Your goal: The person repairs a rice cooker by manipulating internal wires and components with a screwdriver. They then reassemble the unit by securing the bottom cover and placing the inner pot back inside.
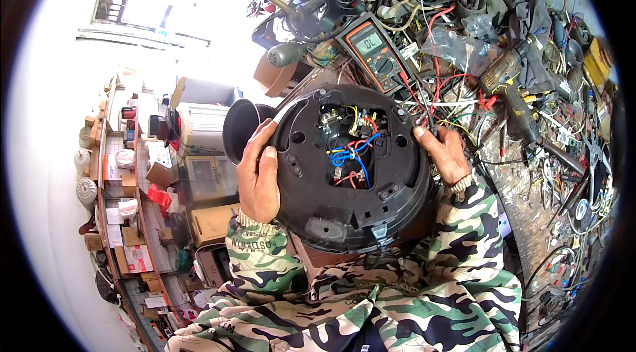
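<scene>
Brown edges run along the tall shelves [138, 196] at the person's left, full of boxes; what most of those boxes hold cannot be seen. A big round black shell [351, 206] sits in front of the person's body, between the hands, hole side up, perhaps so the inside is easy to see. The left hand [260, 179] is wrapped on its left side, likely to keep it steady. The right hand [445, 153] has its thumb at the right edge, but its tucked fingers hide how tight it holds. A meter [379, 54] lies just past the shell, screen up, maybe for easy reading. Inside the shell's hole are blue, red and yellow wires [351, 156].
</scene>
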`<state>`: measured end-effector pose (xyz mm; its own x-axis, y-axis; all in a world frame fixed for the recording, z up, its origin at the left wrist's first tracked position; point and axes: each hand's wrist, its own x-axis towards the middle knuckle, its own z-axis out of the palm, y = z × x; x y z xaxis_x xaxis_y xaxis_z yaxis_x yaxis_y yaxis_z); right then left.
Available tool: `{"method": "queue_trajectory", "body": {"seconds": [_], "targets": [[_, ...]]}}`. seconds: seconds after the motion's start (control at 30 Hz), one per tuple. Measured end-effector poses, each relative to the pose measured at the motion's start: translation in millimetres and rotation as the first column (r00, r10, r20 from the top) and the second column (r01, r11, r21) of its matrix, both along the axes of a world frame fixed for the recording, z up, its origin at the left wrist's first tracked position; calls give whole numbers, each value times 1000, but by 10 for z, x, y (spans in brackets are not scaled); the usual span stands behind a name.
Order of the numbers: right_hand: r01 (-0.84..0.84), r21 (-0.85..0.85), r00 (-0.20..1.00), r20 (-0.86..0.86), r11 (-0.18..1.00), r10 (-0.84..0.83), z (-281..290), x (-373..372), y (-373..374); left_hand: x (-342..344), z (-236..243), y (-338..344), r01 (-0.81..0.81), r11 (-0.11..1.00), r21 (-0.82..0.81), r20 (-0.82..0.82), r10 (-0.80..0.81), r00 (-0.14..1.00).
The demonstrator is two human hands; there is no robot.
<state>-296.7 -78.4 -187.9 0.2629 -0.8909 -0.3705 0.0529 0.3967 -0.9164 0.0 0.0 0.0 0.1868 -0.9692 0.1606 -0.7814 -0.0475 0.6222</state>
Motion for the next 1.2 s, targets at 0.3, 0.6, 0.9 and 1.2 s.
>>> {"method": "queue_trajectory", "body": {"seconds": [0.3,0.6,0.9,1.2], "targets": [[23,-154,986,-159,988,-48,91,185,292,374,-204,415,20,994,-107,-102,-31,994],[-12,-211,963,-265,977,-45,271,451,538,767,-504,834,-43,985,-169,-170,14,985],[-13,-231,956,-288,973,-56,163,429,521,840,-543,749,-42,976,-215,-187,1,982],[-17,-183,946,-320,983,-44,189,405,519,816,-582,730,-68,970,-234,-188,23,982]]}}
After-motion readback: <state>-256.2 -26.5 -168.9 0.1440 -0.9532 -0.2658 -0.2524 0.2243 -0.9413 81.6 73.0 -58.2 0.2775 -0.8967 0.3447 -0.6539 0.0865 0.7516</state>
